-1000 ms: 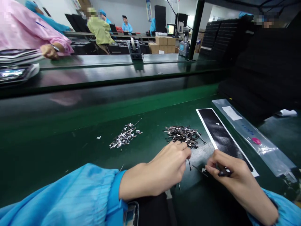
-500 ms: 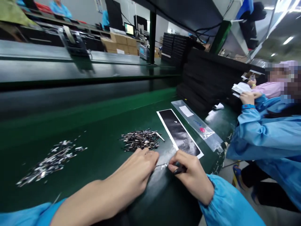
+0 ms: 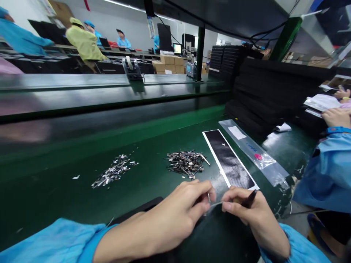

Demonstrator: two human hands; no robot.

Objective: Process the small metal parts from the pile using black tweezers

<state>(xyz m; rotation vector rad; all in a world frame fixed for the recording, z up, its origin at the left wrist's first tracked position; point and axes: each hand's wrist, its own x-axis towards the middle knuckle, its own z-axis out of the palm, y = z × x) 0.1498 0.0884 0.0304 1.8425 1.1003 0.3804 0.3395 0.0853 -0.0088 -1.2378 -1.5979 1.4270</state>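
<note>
My left hand (image 3: pixel 182 208) is closed in a pinch at one end of a thin pale strip (image 3: pixel 216 205), just above the green table (image 3: pixel 153 142). The strip's other end reaches the thumb and forefinger of my right hand (image 3: pixel 246 210). A dark slim tool (image 3: pixel 250 199) is also held in my right hand, its end jutting up past the fingers; its kind is unclear. Beyond my left hand lies a pile of small dark strip-like parts (image 3: pixel 186 163). A black sheet with a white border (image 3: pixel 230 159) lies past my right hand, a tiny white piece on it.
A looser pile of small parts (image 3: pixel 113 172) lies to the left, near a white scrap (image 3: pixel 76 177). A clear plastic bag (image 3: pixel 253 151) lies right of the sheet. Black stacked trays (image 3: pixel 255 93) stand behind. A co-worker's blue sleeve (image 3: pixel 334 153) is at right; a tape dispenser (image 3: pixel 132 68) is on the shelf.
The view has swung left, so the table things appear further right. My hands remain close together; the fingers of my left hand now show in a pinch, and the tool's dark end points up.
</note>
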